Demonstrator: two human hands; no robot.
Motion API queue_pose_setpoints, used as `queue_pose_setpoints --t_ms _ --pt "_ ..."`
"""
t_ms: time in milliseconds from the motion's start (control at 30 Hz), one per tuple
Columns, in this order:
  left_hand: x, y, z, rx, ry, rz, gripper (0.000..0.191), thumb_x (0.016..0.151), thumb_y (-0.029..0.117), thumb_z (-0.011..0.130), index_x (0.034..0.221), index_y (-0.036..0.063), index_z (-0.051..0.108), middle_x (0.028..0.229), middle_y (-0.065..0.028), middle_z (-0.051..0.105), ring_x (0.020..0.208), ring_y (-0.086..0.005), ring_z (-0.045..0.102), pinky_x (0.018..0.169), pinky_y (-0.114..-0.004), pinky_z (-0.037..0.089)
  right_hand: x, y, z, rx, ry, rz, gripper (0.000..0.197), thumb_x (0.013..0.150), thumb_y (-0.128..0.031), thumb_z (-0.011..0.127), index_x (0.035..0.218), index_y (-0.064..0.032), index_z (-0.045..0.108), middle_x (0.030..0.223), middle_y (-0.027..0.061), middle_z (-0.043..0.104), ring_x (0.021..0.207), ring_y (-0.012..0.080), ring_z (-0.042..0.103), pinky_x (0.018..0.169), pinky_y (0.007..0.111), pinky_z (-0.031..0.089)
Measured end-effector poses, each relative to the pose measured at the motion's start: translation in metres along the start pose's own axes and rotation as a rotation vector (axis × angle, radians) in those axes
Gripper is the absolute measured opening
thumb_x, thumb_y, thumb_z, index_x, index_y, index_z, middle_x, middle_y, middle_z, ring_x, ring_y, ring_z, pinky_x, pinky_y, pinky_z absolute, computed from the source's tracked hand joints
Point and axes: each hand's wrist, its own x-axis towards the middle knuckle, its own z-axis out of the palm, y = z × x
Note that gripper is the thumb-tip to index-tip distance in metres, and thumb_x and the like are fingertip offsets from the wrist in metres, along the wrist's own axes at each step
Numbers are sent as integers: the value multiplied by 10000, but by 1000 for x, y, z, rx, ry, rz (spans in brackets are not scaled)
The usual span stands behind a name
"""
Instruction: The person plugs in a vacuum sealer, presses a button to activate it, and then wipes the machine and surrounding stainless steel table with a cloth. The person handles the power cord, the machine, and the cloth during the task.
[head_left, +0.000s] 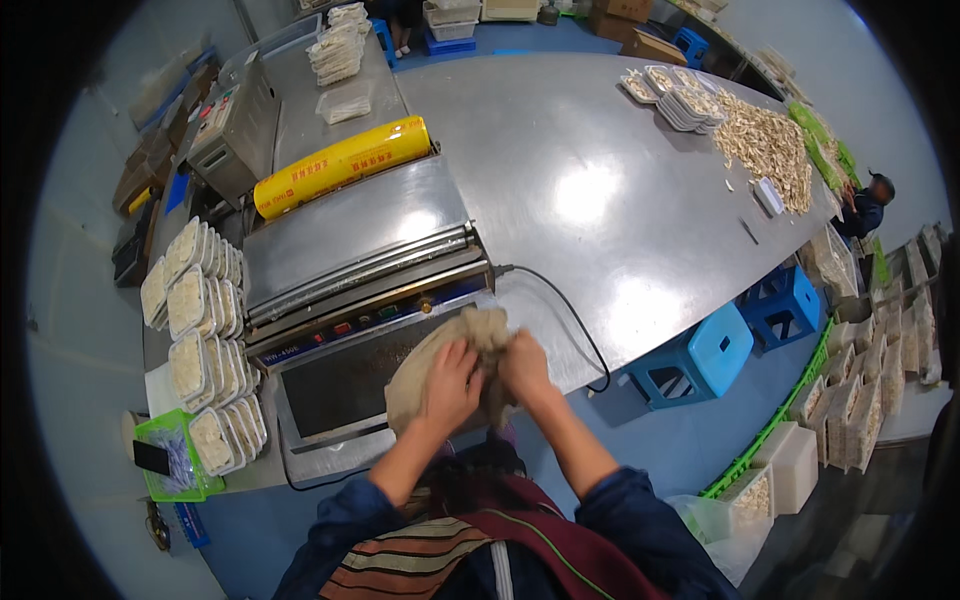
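A crumpled beige cloth (409, 375) lies over the right part of the wrapping machine's dark hot plate (330, 397) and its front edge. My left hand (452, 384) is on top of the cloth, its fingers bent into the folds. Bunched cloth is in my right hand (525, 367), which is closed in a fist at the cloth's right side. Behind both hands stands the steel film wrapping machine (352, 217), with switches along its front panel. A yellow roll of cling film (341, 166) rests across its back.
Stacks of filled trays (187, 300) and a green basket (169, 457) holding a dark phone stand left. A black cord (562, 296) crosses the steel table (525, 150). Sliced pieces (765, 146) are heaped far right, near another person (862, 210). Blue stools (697, 352) flank the edge.
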Motion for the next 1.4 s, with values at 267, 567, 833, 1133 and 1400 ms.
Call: queue_pose_setpoints --t_ms 267,567,833,1133,1400 --pt "-26 -24 -34 248 -98 -12 422 821 206 589 1224 96 525 1296 -129 475 1231 -328 397 1029 -490 275 -8 -14 14 -21 142 -101 118 655 -1 569 767 31 590 880 163 520 766 367 499 664 437 424" --pt "-68 -45 -64 261 31 -185 418 812 187 586 1211 76 529 1326 -170 450 1233 -357 396 1039 -457 278 -43 -29 -1 152 31 255 238 747 -67 623 959 32 576 867 206 511 794 381 534 698 430 450" --pt "70 -14 21 239 -12 -33 415 770 192 599 1150 42 524 1107 -195 526 1059 -343 487 917 -431 382 -51 -26 -6 127 43 291 330 729 -123 662 1015 37 625 869 194 540 795 341 571 712 386 465" --pt "79 -4 42 365 30 -130 439 694 283 635 1027 19 527 1004 -188 507 1002 -345 469 873 -449 373 -56 -28 0 177 63 321 347 727 -94 645 1052 13 585 889 176 504 829 344 549 727 388 457" --pt "61 -25 23 63 2 -120 421 739 221 620 1103 35 522 1112 -202 482 1103 -363 418 938 -477 322 -55 -24 -12 255 10 254 342 730 -49 636 1058 0 549 990 206 512 917 380 534 760 425 461"
